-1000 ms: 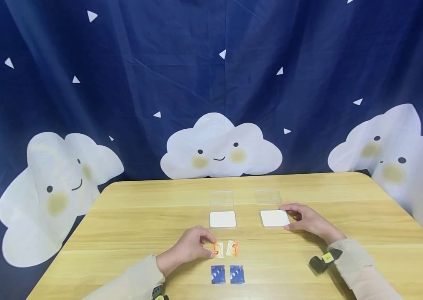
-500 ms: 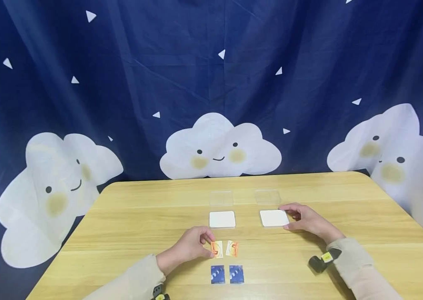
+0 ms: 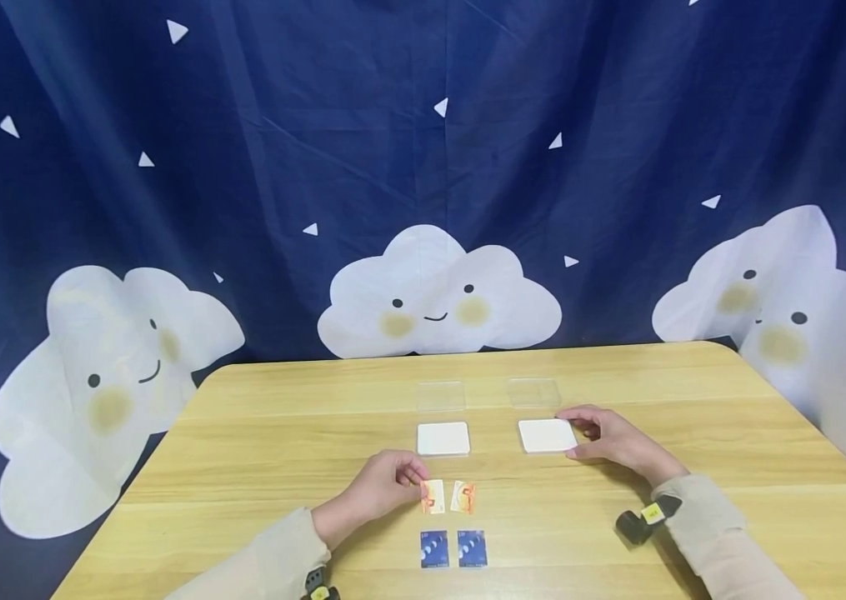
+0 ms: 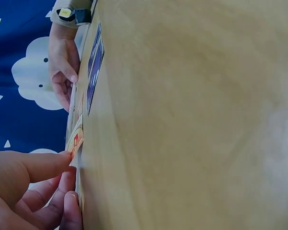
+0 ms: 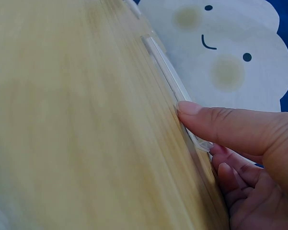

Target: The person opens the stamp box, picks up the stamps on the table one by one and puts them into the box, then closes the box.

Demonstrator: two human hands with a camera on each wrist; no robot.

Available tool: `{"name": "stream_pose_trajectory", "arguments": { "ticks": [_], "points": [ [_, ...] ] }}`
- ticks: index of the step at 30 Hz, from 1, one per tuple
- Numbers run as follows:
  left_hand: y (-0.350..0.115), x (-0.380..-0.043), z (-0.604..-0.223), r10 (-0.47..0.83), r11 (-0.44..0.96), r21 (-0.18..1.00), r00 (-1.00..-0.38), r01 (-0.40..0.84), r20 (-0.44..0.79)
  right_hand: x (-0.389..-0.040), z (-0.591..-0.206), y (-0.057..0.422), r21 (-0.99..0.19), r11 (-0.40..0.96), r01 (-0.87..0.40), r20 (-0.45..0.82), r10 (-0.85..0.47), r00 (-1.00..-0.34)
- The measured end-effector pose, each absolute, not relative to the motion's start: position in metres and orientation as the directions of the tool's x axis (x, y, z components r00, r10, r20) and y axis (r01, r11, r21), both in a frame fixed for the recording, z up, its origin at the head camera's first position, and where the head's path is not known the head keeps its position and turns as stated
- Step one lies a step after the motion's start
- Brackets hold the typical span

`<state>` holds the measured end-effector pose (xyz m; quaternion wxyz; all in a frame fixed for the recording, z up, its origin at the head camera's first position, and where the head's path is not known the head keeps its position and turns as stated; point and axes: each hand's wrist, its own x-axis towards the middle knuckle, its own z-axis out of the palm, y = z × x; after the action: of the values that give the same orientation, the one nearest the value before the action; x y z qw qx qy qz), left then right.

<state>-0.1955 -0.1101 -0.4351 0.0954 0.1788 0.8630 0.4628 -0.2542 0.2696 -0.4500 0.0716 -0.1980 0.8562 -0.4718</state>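
My left hand (image 3: pixel 390 486) pinches the left edge of an orange and white stamp (image 3: pixel 433 497) between thumb and fingers. In the left wrist view that stamp (image 4: pixel 75 136) stands tilted up off the table at the fingertips. A second orange stamp (image 3: pixel 463 497) lies just to its right. Two dark blue stamps (image 3: pixel 434 550) lie side by side nearer the front. At the right, my right hand (image 3: pixel 613 439) grips the right edge of a shallow clear box (image 5: pixel 170 79) with a white insert, thumb at the near corner. A matching box (image 3: pixel 443 438) with a white insert rests to its left.
Two clear lids (image 3: pixel 441 396) lie flat behind the boxes, one behind each. The wooden table (image 3: pixel 280 433) ends at a back edge before a blue curtain (image 3: pixel 265 167) printed with clouds. Both wrists carry small black cameras (image 3: pixel 636 527).
The left hand's thumb and fingers have closed on the orange stamp and its near edge has come up slightly. The right hand stays at the box edge.
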Motion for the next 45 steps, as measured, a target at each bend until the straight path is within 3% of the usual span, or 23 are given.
{"name": "stream_pose_trajectory", "arguments": {
  "ticks": [21, 36, 45],
  "points": [
    [-0.1128, -0.1998, -0.4337, 0.339, 0.542, 0.818, -0.941, 0.194, -0.001, -0.2541, -0.4466, 0.2675, -0.838, 0.473, -0.272, 0.063, -0.412, -0.909],
    [-0.1149, -0.2024, -0.4338, 0.346, 0.428, 0.897, -0.937, 0.107, -0.053, -0.2551, -0.45, 0.2682, -0.83, 0.485, -0.277, 0.066, -0.407, -0.911],
    [-0.1112, -0.2025, -0.4278, 0.338, 0.44, 0.892, -0.939, 0.104, -0.058, -0.2544, -0.4486, 0.2685, -0.834, 0.478, -0.276, 0.066, -0.41, -0.91]
  ]
}}
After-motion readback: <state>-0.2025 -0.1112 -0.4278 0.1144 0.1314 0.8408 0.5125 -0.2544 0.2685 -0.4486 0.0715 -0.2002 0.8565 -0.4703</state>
